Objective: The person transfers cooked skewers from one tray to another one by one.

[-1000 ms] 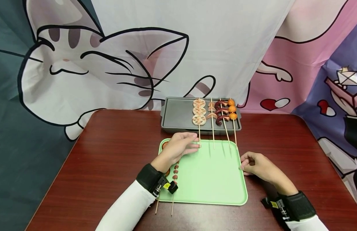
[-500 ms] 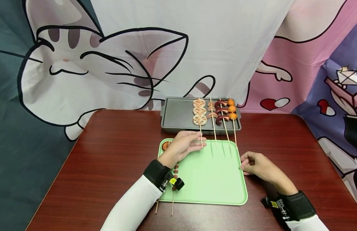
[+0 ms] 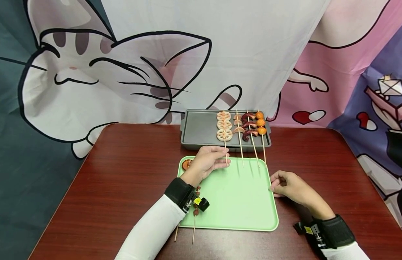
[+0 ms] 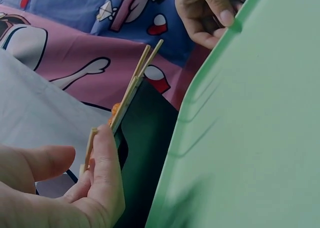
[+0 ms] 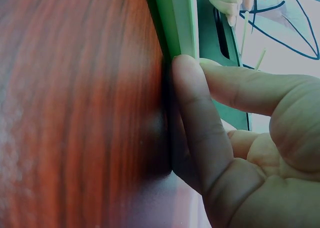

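Observation:
My left hand [image 3: 210, 160] reaches over the far edge of the green tray [image 3: 240, 202] and pinches the near end of the lotus root skewer [image 3: 224, 125]. The left wrist view shows thumb and fingers [image 4: 105, 173] holding that stick [image 4: 90, 147]. The skewer's slices lie on the dark grill pan [image 3: 199, 131], beside a pale sausage skewer [image 3: 238, 125], a dark octopus skewer [image 3: 249, 127] and an orange ball skewer [image 3: 261, 123]. My right hand [image 3: 283, 184] lies on the table with loosely curled fingers [image 5: 192, 118] against the tray's right rim [image 5: 175, 18].
Two more skewers [image 3: 194, 220] lie at the tray's left side, partly under my left wrist, their sticks overhanging the near edge. A round brown piece [image 3: 186, 164] sits in the tray's far left corner. The red-brown table [image 3: 123, 180] is backed by a cartoon cloth.
My left hand and forearm have shifted slightly forward and right along the lotus root skewer's stick. The right hand has not moved.

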`<state>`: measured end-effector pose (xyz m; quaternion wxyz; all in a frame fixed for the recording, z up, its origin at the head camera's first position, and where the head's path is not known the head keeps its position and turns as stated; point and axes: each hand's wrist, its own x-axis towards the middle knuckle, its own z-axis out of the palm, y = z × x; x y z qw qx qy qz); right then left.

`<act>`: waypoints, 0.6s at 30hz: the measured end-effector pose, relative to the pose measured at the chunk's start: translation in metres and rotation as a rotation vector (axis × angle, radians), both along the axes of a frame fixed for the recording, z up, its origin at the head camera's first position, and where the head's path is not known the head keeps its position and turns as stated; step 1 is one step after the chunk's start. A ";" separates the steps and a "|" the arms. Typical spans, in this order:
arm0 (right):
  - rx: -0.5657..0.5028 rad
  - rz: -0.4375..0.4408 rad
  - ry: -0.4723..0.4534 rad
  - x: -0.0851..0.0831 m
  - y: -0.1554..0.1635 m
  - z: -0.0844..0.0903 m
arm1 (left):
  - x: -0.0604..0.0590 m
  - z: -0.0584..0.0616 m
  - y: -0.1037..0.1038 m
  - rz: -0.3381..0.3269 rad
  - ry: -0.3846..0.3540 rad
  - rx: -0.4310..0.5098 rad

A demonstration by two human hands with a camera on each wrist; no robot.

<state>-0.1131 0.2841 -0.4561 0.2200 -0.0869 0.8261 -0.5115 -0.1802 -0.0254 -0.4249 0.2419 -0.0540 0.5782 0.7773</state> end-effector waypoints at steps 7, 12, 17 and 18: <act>-0.002 -0.011 -0.007 0.001 0.000 0.000 | -0.003 -0.002 0.002 0.037 0.039 -0.023; -0.004 -0.009 -0.005 0.001 0.000 0.001 | -0.003 -0.001 0.002 0.035 0.043 -0.038; 0.001 -0.004 -0.004 0.000 0.000 0.001 | -0.003 -0.001 0.002 0.026 0.048 -0.044; 0.003 -0.001 -0.002 0.000 0.000 0.001 | -0.003 -0.001 0.002 0.027 0.050 -0.046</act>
